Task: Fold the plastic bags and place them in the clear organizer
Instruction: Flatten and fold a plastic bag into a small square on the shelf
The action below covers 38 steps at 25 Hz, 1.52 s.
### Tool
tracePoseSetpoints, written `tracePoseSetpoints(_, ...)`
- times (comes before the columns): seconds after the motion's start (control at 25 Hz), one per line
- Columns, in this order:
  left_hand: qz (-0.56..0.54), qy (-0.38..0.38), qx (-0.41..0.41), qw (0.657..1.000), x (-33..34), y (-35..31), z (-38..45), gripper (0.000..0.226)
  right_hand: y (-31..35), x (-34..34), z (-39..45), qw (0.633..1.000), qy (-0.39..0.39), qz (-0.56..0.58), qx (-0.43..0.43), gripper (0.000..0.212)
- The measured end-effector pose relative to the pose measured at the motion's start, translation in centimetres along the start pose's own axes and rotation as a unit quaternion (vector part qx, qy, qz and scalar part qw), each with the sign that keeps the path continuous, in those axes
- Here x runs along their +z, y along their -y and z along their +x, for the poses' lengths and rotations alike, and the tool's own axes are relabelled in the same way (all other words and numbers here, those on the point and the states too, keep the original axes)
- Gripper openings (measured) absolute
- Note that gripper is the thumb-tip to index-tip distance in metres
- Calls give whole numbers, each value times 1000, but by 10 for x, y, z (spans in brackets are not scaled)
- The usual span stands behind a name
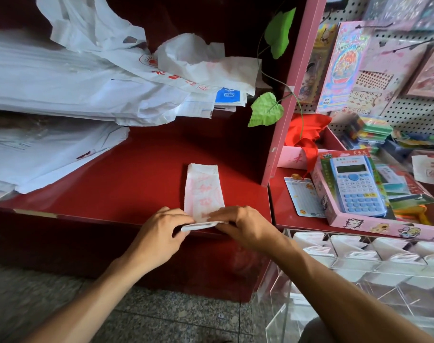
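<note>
From the head camera we see a white bag point(204, 191), printed in red and already folded into a narrow strip, lying on a red counter point(136, 179) with its near end at the counter's front edge. Our left hand point(159, 231) pinches that near end from the left, fingers curled under the fold; our right hand point(245, 227) pinches it from the right, thumb and fingertips closed on the plastic. The two hands nearly meet over the fold, and the strip's far end points away from us, flat on the counter. Behind it, at the back and left of the counter, a loose pile of bags point(92, 78) lies unfolded, some with red marks and one with a blue label. Low on the right stands the clear organizer point(359, 268), its front compartments already holding small folded white bags. Above it, on a neighbouring red shelf, a blue calculator point(357, 186) sits in a pink box point(384, 227). Green leaves point(266, 108) hang beside a pink post point(287, 100).
</note>
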<state>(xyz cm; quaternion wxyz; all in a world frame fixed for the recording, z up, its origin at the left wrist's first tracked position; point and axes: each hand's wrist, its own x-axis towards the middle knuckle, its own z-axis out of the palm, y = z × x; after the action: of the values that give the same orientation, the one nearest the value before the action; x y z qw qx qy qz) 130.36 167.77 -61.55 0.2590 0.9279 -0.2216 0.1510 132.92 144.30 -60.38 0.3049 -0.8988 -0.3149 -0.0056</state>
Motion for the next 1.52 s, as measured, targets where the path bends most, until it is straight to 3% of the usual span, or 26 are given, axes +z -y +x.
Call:
tracePoseSetpoints(0.08,-25,-3,-29,999,-1,-1,1,4,-3,-3,-1,996,-10,73,51,19)
tracePoseSetpoints(0.28,-132,-7,-157,979,-1,-5,6,31,-4,-9,-1,978,-60,160,119,23)
tracePoseSetpoints(0.36,-150,-16,-184,971,2,-6,8,37,-7,-9,-1,975,-49,176,125,9)
tracePoseSetpoints(0.48,-153,-27,-234,960,6,-10,12,37,-9,-8,3,978,-53,140,146,12)
tracePoseSetpoints(0.64,-88,-56,-293,950,7,-19,18,32,-4,-5,10,973,-101,78,191,42)
tracePoseSetpoints(0.8,-86,-73,-321,940,4,-28,21,23,-4,-2,13,964,-134,59,223,14)
tracePoseSetpoints(1.08,-70,-89,-330,937,9,-27,23,14,-2,-1,14,950,-173,47,257,13)
tracePoseSetpoints(1.32,-13,-89,-324,942,17,-25,27,22,5,5,13,959,-156,-76,222,14)
tracePoseSetpoints(1.4,-1,-102,-268,958,19,-22,26,19,6,6,13,965,-149,-131,170,19)
tracePoseSetpoints(1.52,62,-90,-99,989,24,-9,20,17,2,10,12,969,-54,-223,86,40)
